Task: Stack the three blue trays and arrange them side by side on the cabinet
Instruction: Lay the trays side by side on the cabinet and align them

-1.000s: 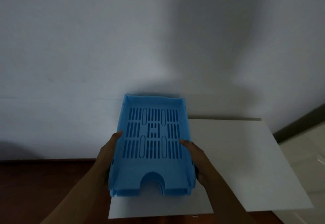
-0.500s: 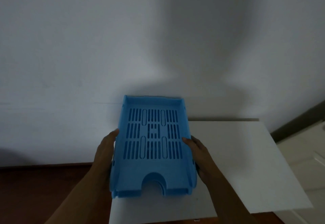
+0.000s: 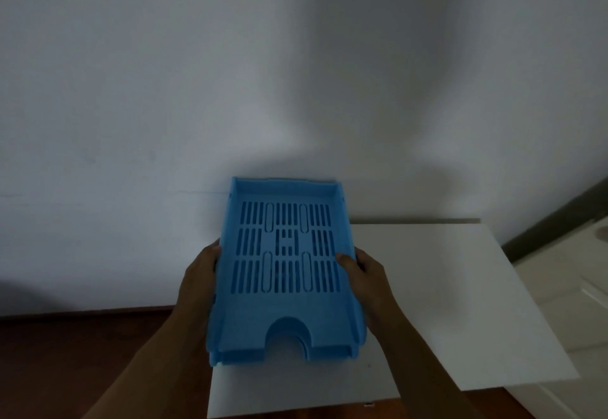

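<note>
A nested stack of blue slotted trays (image 3: pixel 286 316) is over the left part of the white cabinet top (image 3: pixel 444 303); the layered front edges show more than one tray. My left hand (image 3: pixel 200 277) grips the stack's left wall. My right hand (image 3: pixel 365 274) grips the right wall, thumb inside the rim. The stack's far end tilts up toward the wall, and its left side overhangs the cabinet's left edge. Whether the underside touches the cabinet is hidden.
A pale wall rises directly behind the cabinet. Dark wooden floor (image 3: pixel 82 353) lies to the left and below. A cream cabinet or door panel (image 3: pixel 575 303) stands at the right, beside a dark skirting strip (image 3: pixel 559 218).
The stack has lifted slightly and shifted a little toward the wall. Both hands have slid forward along its sides, keeping their grip.
</note>
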